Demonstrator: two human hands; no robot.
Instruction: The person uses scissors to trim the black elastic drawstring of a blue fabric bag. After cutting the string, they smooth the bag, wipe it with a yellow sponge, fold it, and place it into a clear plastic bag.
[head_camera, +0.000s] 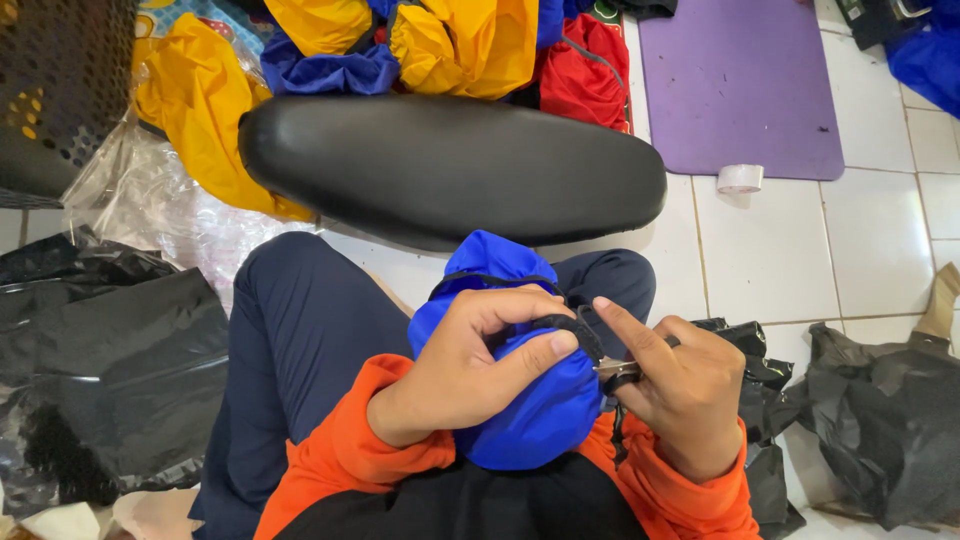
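The left hand (460, 375) is wrapped over a blue fabric pouch (525, 400), a stuffed, rounded bundle resting in the person's lap against the orange sleeves and dark trousers. Its fingers curl over the top and its thumb presses a black strap (572, 328) down onto the blue cloth, so this hand is clamped on the pouch. The right hand (680, 385) sits just beside it on the pouch's right flank, index finger stretched out toward the strap, the other fingers closed on a small metal piece (618, 370) (too small to tell whether it is a zipper pull or a clip) that touches the pouch's edge.

Just beyond the knees lies a black padded seat (450, 165), long and oval, set across the white tiled floor (880, 240). Behind it is a heap of yellow, blue and red fabric (440, 40). A purple mat (740, 85) lies on the floor to the upper right, with a roll of clear tape (740, 178) at its near edge. Black plastic bags (110, 370) are crumpled on the left, and more black plastic (880, 420) lies on the right. A dark perforated basket (60, 90) stands at the upper left, above a sheet of clear plastic wrap (150, 205).
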